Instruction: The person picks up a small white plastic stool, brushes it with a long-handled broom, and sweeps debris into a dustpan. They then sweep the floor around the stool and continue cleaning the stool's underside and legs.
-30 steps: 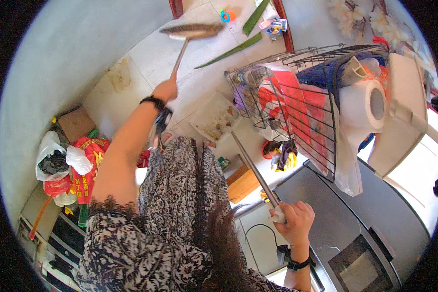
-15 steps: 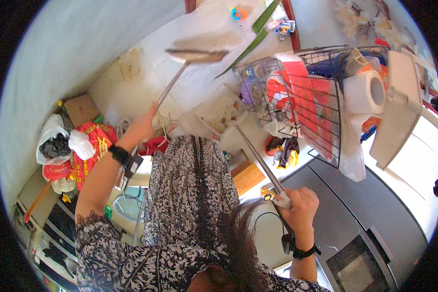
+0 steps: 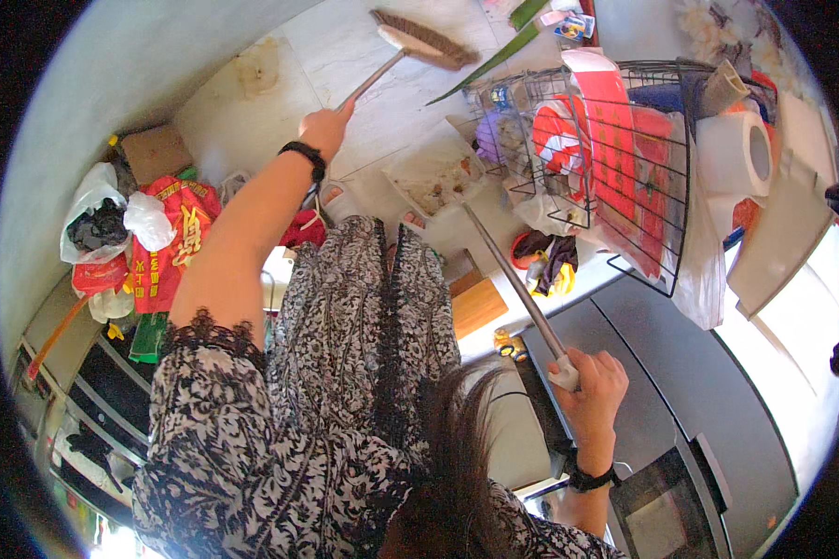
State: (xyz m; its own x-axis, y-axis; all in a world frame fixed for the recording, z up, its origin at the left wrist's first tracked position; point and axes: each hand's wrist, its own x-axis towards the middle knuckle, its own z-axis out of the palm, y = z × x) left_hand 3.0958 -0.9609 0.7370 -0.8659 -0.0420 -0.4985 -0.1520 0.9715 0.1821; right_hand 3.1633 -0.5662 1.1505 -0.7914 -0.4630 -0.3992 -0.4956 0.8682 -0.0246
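Note:
My left hand is stretched far forward, closed round the handle of a broom whose brown bristle head lies against or just above the pale floor at the far side. In my right hand, at the lower right, is the upper end of a long metal handle. That handle slopes down to a dustpan standing on the floor in the middle. Inside the dustpan lies brownish debris; its far rim is hard to make out against the floor.
A black wire rack with red and white packages and a paper roll stands at the right. Plastic bags and a cardboard box line the left wall. Long green leaves hang near the broom head. A grey cabinet is lower right.
My left hand has reached forward and right, carrying the broom head farther away and rightward. My right hand and the dustpan have shifted slightly right in view.

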